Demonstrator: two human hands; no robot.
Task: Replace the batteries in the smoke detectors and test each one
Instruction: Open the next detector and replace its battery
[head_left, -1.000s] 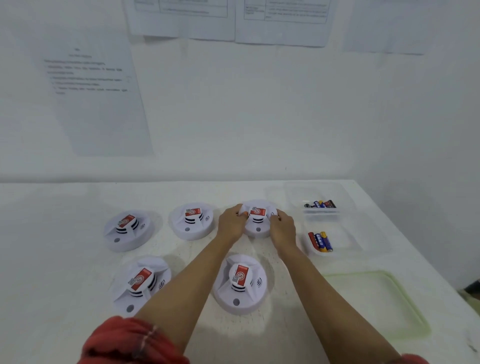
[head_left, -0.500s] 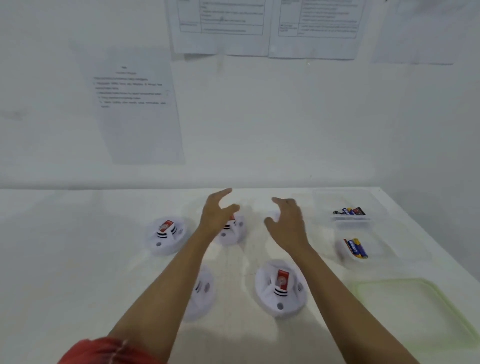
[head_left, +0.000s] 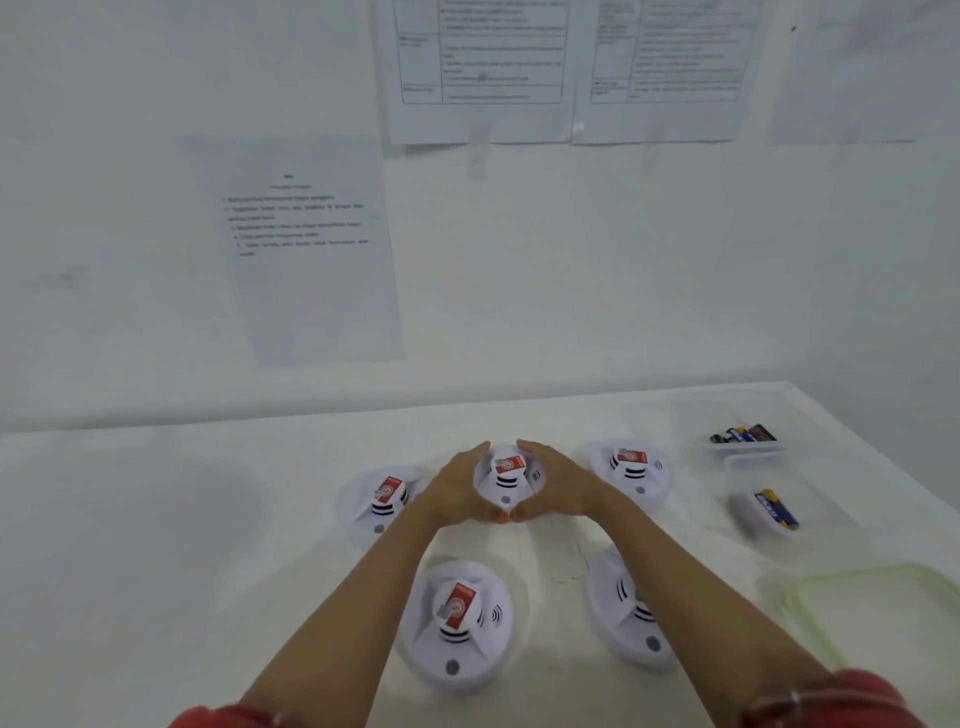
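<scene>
Red labels topped every detector, print too blurred to read. The left hand (head_left: 457, 496) and right hand (head_left: 558, 491) cupped the middle back-row smoke detector (head_left: 508, 480) on the tabletop (head_left: 156, 545), each grip curled partly closed against its sides, thumbs meeting in front.

Smooth white plastic detectors (head_left: 506, 480), red paper labels (head_left: 509, 464); clear plastic tubs (head_left: 748, 449); matt white table (head_left: 156, 545).

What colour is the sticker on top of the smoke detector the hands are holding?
Red with a white mark, on the round white plastic smoke detector, seen from the head camera.
</scene>
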